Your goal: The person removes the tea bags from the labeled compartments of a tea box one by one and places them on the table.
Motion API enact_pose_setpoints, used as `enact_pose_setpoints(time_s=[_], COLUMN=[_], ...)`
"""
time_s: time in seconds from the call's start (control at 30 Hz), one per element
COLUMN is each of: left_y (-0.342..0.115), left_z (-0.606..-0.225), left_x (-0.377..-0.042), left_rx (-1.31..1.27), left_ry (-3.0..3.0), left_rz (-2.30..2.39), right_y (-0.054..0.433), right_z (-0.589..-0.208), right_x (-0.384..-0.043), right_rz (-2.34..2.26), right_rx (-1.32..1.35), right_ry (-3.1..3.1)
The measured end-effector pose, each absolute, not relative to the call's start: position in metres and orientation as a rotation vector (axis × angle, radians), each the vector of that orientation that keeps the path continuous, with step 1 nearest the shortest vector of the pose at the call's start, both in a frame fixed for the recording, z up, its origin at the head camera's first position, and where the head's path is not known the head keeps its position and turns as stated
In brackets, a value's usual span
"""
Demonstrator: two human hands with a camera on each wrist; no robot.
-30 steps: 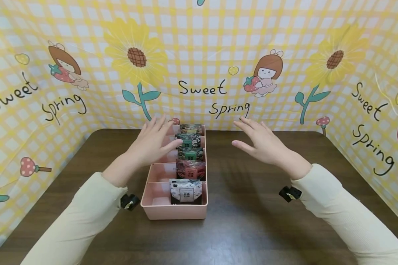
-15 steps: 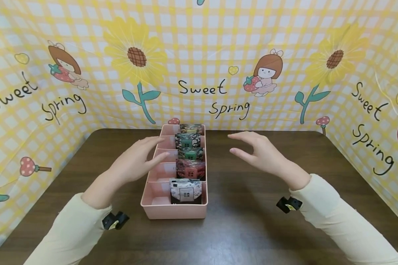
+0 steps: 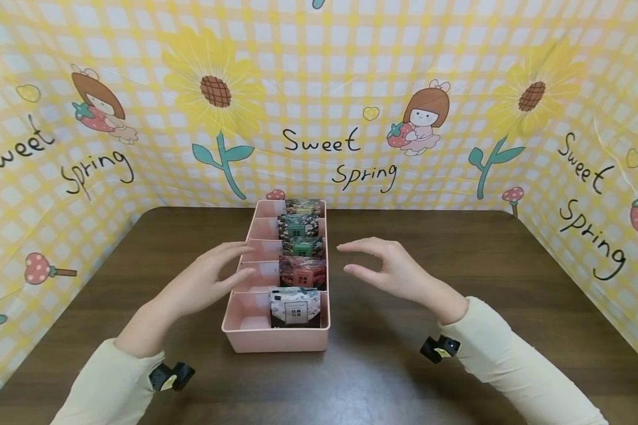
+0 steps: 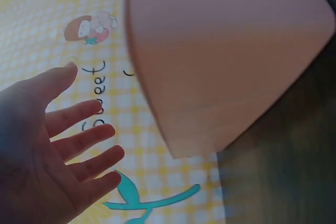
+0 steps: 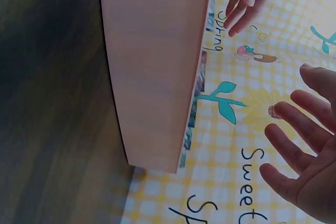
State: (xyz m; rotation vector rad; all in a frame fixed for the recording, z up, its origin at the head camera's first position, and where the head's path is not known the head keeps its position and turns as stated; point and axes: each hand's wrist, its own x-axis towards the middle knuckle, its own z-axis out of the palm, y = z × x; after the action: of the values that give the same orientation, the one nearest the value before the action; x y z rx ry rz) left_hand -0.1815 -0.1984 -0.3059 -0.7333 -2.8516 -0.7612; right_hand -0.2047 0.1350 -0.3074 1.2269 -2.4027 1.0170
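Observation:
A long pink divided box (image 3: pixel 276 340) stands on the table, slightly left of centre in the head view. Its compartments hold small packets: a white and black one (image 3: pixel 295 308) in front, a red one (image 3: pixel 302 274) behind it, then green ones (image 3: pixel 300 248), with another at the far end. My left hand (image 3: pixel 202 280) hovers by the box's left side, fingers extended and holding nothing. On the other side, my right hand (image 3: pixel 392 265) is held apart from the box, fingers relaxed and holding nothing. Both wrist views show the box's outer wall (image 4: pixel 210 77) beside spread fingers.
The brown table (image 3: pixel 383 366) reaches back to a yellow checked cloth (image 3: pixel 319 71) that hangs behind and along both sides. Black wrist cameras sit at the left cuff (image 3: pixel 171 376) and right cuff (image 3: pixel 440 348).
Both hands have come lower and nearer to the front. The left shifted leftward off the box's top, and the right moved left toward the box, which stays in place.

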Motion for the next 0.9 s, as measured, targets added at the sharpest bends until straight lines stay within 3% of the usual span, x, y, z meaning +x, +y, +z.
enact_pose_setpoints(time_s=[0.9], left_y=[-0.214], left_z=[-0.345], left_x=[-0.181], left_rx=[-0.72], left_ry=[-2.849], left_rz=[-0.831], right_y=[0.112], right_z=[-0.343], right_x=[-0.199], right_rz=[1.106], right_rx=[1.248], right_ry=[-2.467])
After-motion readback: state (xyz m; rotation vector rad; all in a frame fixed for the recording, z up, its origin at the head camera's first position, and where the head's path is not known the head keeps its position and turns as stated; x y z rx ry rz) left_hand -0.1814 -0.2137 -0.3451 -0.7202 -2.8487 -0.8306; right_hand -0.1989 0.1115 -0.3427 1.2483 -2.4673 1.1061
